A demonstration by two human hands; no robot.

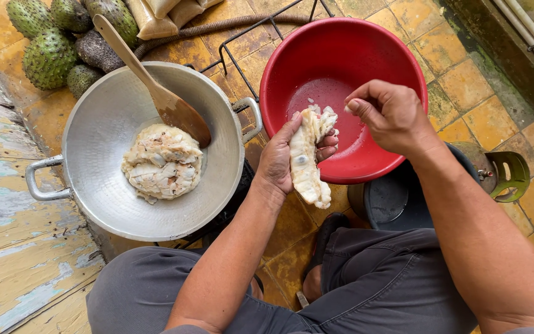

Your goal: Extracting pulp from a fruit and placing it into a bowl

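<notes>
My left hand (282, 158) grips a long piece of white fruit flesh (307, 158), held upright over the near rim of a red plastic bowl (341, 68). My right hand (387, 114) hovers just right of it over the bowl, thumb and fingers pinched together on a tiny bit I cannot make out. A few white scraps lie in the wet bottom of the bowl. To the left stands a metal wok (112, 124) holding a heap of white pulp (163, 162), with a wooden spatula (156, 86) resting in it.
Several green spiky fruits (47, 55) lie at the top left beside filled sacks (156, 18). A wire rack (261, 31) and hose sit on the orange tiled floor. A gas canister (495, 173) stands at my right. A worn painted board (7, 204) runs along the left.
</notes>
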